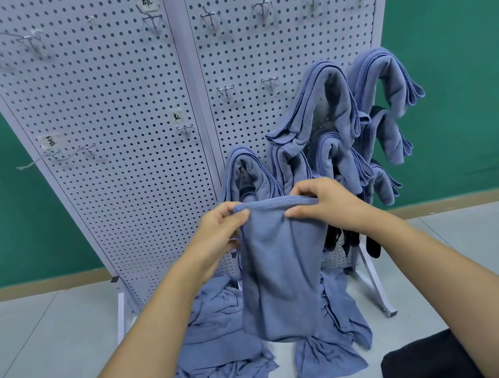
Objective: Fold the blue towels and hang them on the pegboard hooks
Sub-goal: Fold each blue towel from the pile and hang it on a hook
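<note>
Step in hand, by my judgement: the end of the fold, just ahead of hanging. My left hand [220,232] pinches the left end of the top folded edge of one blue towel [281,275], thumb in front. My right hand [319,202] pinches the right end of the same edge in the same manner. The hands are apart, both clamped on the cloth, with the fold held level between them. The towel hangs straight down from that edge as a narrow doubled panel.

Location of parts, read from my hands:
- At 10 o'clock, on the left panel of the pegboard [118,111], the left-panel hooks [85,151] stand bare under a paper label.
- At 6 o'clock, spreading from 7 to 5, the loose towels [222,333] lie crumpled on the floor [36,337]. The lower edge of the held towel overlaps them in this view; I cannot tell whether it touches them.
- At 12 o'clock, well above the fold, two short hooks [226,91] on the right panel are bare.
- From 12 to 2 o'clock, the hung towels [319,102] drape over their hooks, the nearest just behind the held edge.
- At 4 o'clock, dark items [351,241] hang low on the board; I cannot identify them.

Next move, as I judge it: raise the towel toward a bare hook and drape it over the prong at mid-length. The prong must enter between my two grips. Both halves should then hang evenly, or the cloth may slide off.
</note>
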Demonstrator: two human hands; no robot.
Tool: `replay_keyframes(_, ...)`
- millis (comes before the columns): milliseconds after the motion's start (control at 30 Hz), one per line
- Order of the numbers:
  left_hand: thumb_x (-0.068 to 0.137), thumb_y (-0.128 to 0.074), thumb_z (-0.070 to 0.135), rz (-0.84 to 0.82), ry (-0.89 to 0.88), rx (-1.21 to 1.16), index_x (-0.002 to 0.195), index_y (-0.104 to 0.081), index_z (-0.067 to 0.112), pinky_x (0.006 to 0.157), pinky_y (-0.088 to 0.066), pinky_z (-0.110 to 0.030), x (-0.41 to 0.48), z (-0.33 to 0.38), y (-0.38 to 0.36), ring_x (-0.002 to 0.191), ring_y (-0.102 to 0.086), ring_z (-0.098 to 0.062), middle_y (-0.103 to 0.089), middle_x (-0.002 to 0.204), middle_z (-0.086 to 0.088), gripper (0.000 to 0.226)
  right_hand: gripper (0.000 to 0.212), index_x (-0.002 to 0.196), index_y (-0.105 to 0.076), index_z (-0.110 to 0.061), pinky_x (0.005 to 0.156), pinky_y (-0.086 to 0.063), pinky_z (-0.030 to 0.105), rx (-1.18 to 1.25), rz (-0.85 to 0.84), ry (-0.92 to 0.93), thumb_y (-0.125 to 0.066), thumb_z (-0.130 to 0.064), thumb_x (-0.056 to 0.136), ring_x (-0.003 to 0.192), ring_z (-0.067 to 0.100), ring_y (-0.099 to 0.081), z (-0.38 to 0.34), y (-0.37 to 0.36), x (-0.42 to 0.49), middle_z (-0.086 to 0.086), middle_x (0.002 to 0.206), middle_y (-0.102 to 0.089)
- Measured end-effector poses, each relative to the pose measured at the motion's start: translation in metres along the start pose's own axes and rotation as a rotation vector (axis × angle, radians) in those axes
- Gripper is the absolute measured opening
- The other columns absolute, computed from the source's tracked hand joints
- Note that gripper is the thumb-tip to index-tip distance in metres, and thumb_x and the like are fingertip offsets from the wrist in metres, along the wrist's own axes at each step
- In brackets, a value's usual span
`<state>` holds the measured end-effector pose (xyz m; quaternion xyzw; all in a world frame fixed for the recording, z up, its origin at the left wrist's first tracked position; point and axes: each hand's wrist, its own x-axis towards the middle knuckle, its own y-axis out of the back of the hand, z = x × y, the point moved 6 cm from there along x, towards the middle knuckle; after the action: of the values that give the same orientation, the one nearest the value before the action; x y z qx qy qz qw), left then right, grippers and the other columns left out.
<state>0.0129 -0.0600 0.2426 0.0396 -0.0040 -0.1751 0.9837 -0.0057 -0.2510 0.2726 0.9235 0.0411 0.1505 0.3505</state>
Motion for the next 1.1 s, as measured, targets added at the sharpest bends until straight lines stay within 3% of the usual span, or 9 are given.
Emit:
replay_keyframes(200,0.084,-0.068,0.002,0.012,-0.125,0.207,0.085,-0.065,0.015,0.070,-0.047,-0.020,0.000,-0.001,-0.013,0.071,-0.054,-0.009,-0.061,0.075,0.001,0.014,0.019,0.083,-0.065,-0.025,0.073,-0.047,0.033,-0.149,0.001,0.057,-0.077,-0.036,0.075,0.074,0.008,-0.058,-0.007,0.001,0.000,-0.008,0.076,-0.066)
replay_keyframes(300,0.085,-0.065,-0.002,-0.009,-0.159,0.227,0.085,-0.065,0.014,0.073,-0.044,-0.028,0.001,0.000,-0.018,0.075,-0.052,-0.015,-0.059,0.077,-0.005,0.016,0.024,0.085,-0.065,-0.034,0.068,-0.046,0.031,-0.306,-0.096,0.020,-0.075,-0.052,0.072,0.076,0.009,-0.058,-0.010,0.001,-0.005,-0.009,0.077,-0.065)
replay_keyframes(400,0.086,-0.064,0.000,0.055,-0.167,0.243,0.091,-0.064,0.014,0.073,-0.046,-0.021,0.004,-0.001,-0.019,0.078,-0.055,-0.013,-0.064,0.084,-0.005,0.015,0.022,0.072,-0.058,-0.035,0.060,-0.040,0.032,-0.430,-0.142,-0.010,-0.067,-0.054,0.079,0.069,0.013,-0.054,-0.009,-0.004,-0.006,-0.005,0.068,-0.060)
replay_keyframes(467,0.086,-0.065,0.002,0.139,-0.125,0.231,0.101,-0.061,0.012,0.069,-0.048,-0.015,0.006,-0.006,-0.014,0.080,-0.058,-0.011,-0.066,0.092,-0.006,0.018,0.025,0.070,-0.057,-0.027,0.059,-0.039,0.032,-0.382,-0.117,-0.032,-0.065,-0.046,0.085,0.064,0.015,-0.050,-0.005,-0.006,-0.007,-0.005,0.064,-0.055)
replay_keyframes(600,0.088,-0.066,0.012,0.216,0.065,0.156,0.114,-0.056,0.011,0.076,-0.045,-0.026,0.007,-0.029,0.002,0.088,-0.058,-0.017,-0.064,0.097,-0.007,0.029,0.037,0.073,-0.055,0.001,0.055,-0.026,0.027,-0.210,-0.024,-0.153,-0.064,-0.032,0.088,0.063,0.017,-0.037,0.003,0.001,-0.007,0.008,0.066,-0.040)
replay_keyframes(700,0.090,-0.065,0.016,0.230,0.206,0.090,0.113,-0.057,0.014,0.069,-0.047,-0.025,0.002,-0.045,0.011,0.077,-0.057,-0.015,-0.063,0.093,-0.006,0.025,0.027,0.074,-0.054,-0.011,0.053,-0.023,0.027,-0.058,0.020,-0.263,-0.065,-0.032,0.088,0.065,0.018,-0.034,0.008,0.003,-0.007,0.010,0.072,-0.035)
replay_keyframes(833,0.091,-0.064,0.021,0.213,0.351,0.001,0.113,-0.057,0.015,0.071,-0.051,-0.028,-0.006,-0.070,0.010,0.070,-0.057,-0.012,-0.064,0.100,-0.006,0.024,0.038,0.067,-0.052,0.000,0.054,-0.034,0.020,0.144,0.087,-0.322,-0.065,-0.028,0.089,0.056,0.014,-0.046,-0.001,0.008,-0.004,0.007,0.059,-0.046)
replay_keyframes(900,0.090,-0.065,0.024,0.184,0.421,-0.030,0.112,-0.057,0.014,0.074,-0.052,-0.031,-0.012,-0.084,0.005,0.074,-0.058,-0.015,-0.064,0.099,-0.003,0.025,0.040,0.059,-0.045,-0.009,0.049,-0.034,0.017,0.209,0.112,-0.305,-0.065,-0.025,0.090,0.048,0.009,-0.045,-0.019,0.016,0.000,-0.001,0.049,-0.045)
replay_keyframes(1100,0.082,-0.068,0.046,0.137,0.588,-0.355,0.107,-0.057,0.010,0.072,-0.048,-0.037,-0.032,-0.095,-0.014,0.079,-0.058,-0.026,-0.059,0.091,-0.007,0.046,0.036,0.062,-0.046,-0.013,0.051,-0.035,0.022,0.358,0.192,-0.188,-0.065,-0.027,0.089,0.051,0.011,-0.043,-0.072,0.053,0.013,0.001,0.057,-0.044)
